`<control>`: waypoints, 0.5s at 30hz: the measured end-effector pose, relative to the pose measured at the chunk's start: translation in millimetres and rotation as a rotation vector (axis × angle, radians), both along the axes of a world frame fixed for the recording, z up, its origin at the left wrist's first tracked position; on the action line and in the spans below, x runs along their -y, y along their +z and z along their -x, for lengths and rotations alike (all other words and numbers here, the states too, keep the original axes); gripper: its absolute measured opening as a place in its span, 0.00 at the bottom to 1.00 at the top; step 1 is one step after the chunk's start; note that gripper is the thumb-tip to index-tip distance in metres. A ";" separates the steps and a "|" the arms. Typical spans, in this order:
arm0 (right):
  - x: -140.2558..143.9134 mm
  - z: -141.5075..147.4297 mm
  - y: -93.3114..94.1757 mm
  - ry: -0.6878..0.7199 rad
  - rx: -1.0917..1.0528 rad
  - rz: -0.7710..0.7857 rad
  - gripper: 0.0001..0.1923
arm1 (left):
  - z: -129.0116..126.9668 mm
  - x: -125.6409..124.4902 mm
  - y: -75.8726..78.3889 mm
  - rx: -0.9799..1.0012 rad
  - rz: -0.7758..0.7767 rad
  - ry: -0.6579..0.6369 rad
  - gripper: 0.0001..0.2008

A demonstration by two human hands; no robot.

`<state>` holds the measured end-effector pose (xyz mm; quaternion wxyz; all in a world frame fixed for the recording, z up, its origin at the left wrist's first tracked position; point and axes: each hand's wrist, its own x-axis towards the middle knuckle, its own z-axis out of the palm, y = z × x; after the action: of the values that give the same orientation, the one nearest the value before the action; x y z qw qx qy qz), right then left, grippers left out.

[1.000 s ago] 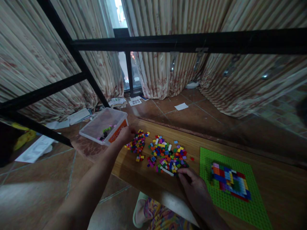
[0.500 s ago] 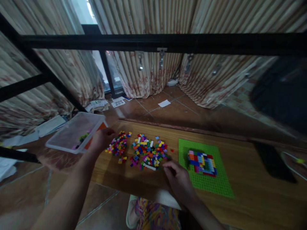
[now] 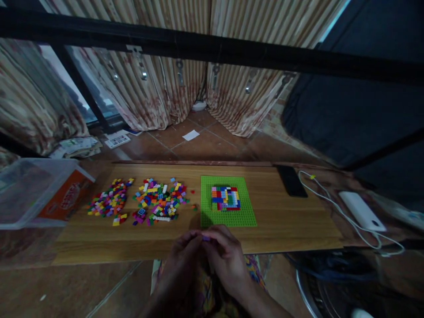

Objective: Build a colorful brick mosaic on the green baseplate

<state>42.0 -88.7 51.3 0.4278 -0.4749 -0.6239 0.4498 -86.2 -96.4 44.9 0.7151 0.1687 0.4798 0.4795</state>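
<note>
At the front edge of the wooden table, my left hand (image 3: pixel 183 254) and my right hand (image 3: pixel 225 254) meet with fingertips together. Pinched between them is a small purple toy brick (image 3: pixel 206 238), mostly covered by the fingers. Just beyond my right hand lies a green baseplate (image 3: pixel 228 220). A low, multicoloured block structure (image 3: pixel 225 198) stands on it, with an opening in its middle. To the left spread two heaps of loose bricks, a nearer heap (image 3: pixel 160 201) and a farther heap (image 3: pixel 111 198).
A clear plastic box (image 3: pixel 36 190) with an orange label stands at the table's left end. On the right are a black phone (image 3: pixel 291 181), a white power bank (image 3: pixel 361 211) and a white cable (image 3: pixel 326 201). A dark metal bar (image 3: pixel 198 37) crosses above the table.
My left hand has left the box side and come to the middle. My right hand has moved beside it, and a purple brick now shows between them. The view has turned right.
</note>
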 end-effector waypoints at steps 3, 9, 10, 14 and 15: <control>7.4 -21.6 -2.1 -0.056 0.017 -0.020 0.09 | -20.8 3.0 -1.6 0.152 0.028 0.020 0.11; 9.6 -57.8 -10.8 -0.148 0.066 -0.097 0.07 | -54.2 3.5 -4.3 0.200 0.023 -0.007 0.12; 8.4 -62.4 -12.6 -0.165 0.073 -0.100 0.07 | -58.1 3.1 -2.8 0.190 0.042 -0.012 0.12; 1.6 -76.8 -18.2 -0.219 0.068 -0.099 0.09 | -67.5 0.4 8.1 0.154 0.075 -0.047 0.15; 0.1 -79.3 -18.9 -0.223 0.064 -0.099 0.09 | -68.5 -0.5 10.8 0.147 0.068 -0.056 0.16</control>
<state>121.3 -88.8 32.5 0.4780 -0.5338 -0.6017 0.3529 -17.7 -96.0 55.6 0.7669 0.1221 0.4370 0.4538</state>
